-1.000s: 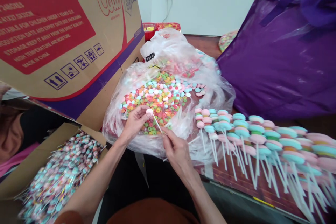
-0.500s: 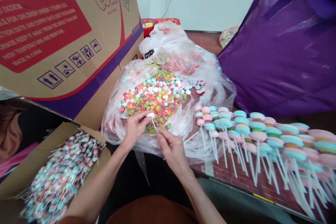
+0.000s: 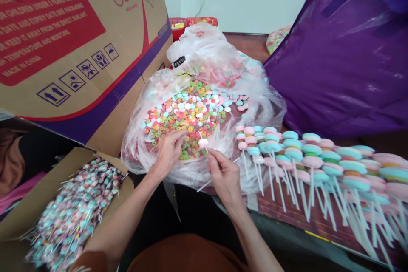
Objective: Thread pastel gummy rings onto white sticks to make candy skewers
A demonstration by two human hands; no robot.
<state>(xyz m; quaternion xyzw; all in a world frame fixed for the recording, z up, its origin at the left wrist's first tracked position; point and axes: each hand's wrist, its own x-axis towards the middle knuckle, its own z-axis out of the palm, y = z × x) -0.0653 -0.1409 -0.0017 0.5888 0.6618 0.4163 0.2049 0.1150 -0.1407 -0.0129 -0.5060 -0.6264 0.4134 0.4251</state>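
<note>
My right hand point(image 3: 225, 174) pinches a thin white stick point(image 3: 207, 150) between thumb and fingertips. A pale pink marshmallow point(image 3: 203, 143) is threaded on it, with the stick's tip poking out above. Left of it, my left hand point(image 3: 171, 148) reaches over the gummy rings point(image 3: 190, 128), fingers bent and slightly apart, with nothing visible in them. Pink, blue and white marshmallow discs point(image 3: 181, 106) lie mixed among the rings on a clear plastic bag point(image 3: 140, 144). Finished marshmallow skewers point(image 3: 312, 161) lie stacked in rows to the right, their sticks hanging toward me.
A large printed carton point(image 3: 79, 51) stands at the left. Below it, an open cardboard box point(image 3: 123, 191) holds many wrapped candy sticks point(image 3: 73, 212). A big purple bag point(image 3: 334, 63) fills the right rear. One loose white stick point(image 3: 204, 185) lies at the table's front edge.
My left hand has let go of the marshmallow and moved over the gummy rings. My right hand has shifted right with the stick, which now pokes through the marshmallow.
</note>
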